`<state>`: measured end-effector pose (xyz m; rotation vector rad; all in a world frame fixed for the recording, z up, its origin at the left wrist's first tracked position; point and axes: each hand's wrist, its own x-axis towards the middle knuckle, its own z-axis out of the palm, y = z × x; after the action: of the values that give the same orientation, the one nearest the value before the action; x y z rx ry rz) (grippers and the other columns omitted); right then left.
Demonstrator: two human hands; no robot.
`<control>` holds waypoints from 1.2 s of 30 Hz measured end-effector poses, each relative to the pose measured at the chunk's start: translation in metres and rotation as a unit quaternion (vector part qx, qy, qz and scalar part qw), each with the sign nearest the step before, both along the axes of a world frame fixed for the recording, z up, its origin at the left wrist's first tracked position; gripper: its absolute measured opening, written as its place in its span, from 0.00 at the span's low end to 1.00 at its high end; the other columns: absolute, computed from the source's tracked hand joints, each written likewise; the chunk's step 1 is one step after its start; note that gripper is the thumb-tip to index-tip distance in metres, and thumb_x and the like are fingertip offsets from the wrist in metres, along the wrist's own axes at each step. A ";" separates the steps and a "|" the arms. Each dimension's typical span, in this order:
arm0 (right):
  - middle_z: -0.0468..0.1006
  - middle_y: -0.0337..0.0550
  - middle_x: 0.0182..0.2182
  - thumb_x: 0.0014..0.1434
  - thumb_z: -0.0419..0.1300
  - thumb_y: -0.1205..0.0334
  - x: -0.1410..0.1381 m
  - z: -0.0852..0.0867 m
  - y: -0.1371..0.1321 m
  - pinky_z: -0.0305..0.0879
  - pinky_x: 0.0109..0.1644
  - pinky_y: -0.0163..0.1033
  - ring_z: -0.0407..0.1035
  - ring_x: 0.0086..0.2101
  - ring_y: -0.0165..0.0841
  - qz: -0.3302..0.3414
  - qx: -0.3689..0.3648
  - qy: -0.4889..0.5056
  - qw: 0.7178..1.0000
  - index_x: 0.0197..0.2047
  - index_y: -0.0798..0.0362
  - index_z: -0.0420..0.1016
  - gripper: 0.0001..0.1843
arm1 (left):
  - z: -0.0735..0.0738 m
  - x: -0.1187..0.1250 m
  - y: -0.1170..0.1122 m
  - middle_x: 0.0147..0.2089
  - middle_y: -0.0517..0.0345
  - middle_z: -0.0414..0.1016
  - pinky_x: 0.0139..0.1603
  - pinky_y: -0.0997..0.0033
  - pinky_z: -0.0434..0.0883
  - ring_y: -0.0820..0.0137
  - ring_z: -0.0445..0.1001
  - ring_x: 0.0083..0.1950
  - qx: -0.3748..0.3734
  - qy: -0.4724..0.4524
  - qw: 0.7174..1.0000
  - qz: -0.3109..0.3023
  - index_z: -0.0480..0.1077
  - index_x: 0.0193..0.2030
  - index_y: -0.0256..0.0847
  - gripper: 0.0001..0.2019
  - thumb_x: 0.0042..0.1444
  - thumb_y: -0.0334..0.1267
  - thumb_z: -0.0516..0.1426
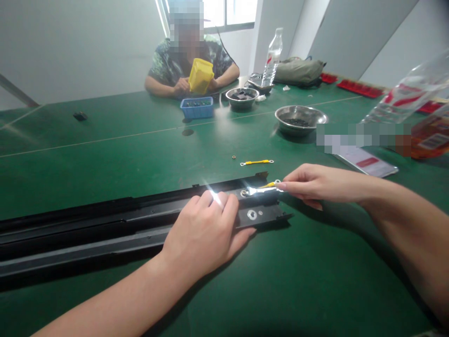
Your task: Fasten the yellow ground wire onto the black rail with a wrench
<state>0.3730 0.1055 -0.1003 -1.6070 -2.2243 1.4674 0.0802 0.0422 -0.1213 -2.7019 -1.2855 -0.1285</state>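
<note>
A long black metal rail [105,224] lies across the green table [298,281], its end at centre. My left hand [206,229] rests on top of the rail near that end, fingers curled over it and pressing it down. My right hand [315,185] pinches a short yellow wire with ring terminals [270,186] and holds its tip over a hole on the rail's end. A glare spot hides part of the wire. A second yellow wire [257,162] and a small washer [234,157] lie on the table just beyond.
Across the table a person holds a yellow bin [200,75] above a blue tray [197,107]. Two steel bowls [300,119] [242,97] with dark parts, a water bottle [272,58], a grey bag [298,71] and a phone [365,161] stand at the right.
</note>
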 end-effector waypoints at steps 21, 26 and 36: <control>0.62 0.35 0.17 0.61 0.62 0.35 -0.003 -0.003 0.005 0.55 0.22 0.38 0.63 0.18 0.30 -0.156 0.097 0.119 0.976 0.22 0.50 0.64 0.30 | -0.002 0.000 0.002 0.44 0.48 0.72 0.44 0.51 0.69 0.53 0.68 0.45 0.002 0.001 1.000 -0.001 0.67 0.52 0.40 0.24 0.69 0.59 0.46; 0.65 0.37 0.16 0.64 0.61 0.36 -0.011 -0.006 0.003 0.57 0.24 0.39 0.62 0.18 0.30 -0.180 0.152 0.192 0.953 0.22 0.49 0.64 0.30 | -0.001 0.000 0.001 0.44 0.47 0.72 0.44 0.51 0.69 0.54 0.68 0.44 0.006 -0.003 1.000 -0.003 0.67 0.51 0.39 0.24 0.69 0.59 0.46; 0.62 0.34 0.15 0.63 0.62 0.36 -0.024 -0.024 0.006 0.55 0.23 0.38 0.60 0.17 0.29 -0.198 0.124 0.238 0.943 0.22 0.49 0.63 0.30 | -0.002 -0.001 0.001 0.44 0.48 0.72 0.44 0.52 0.69 0.53 0.68 0.45 0.004 -0.003 1.000 -0.002 0.67 0.51 0.40 0.24 0.68 0.59 0.47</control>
<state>0.3493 0.1115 -0.1243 -1.3386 -1.6293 1.2383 0.0793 0.0429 -0.1228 -2.6998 -1.2771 -0.1420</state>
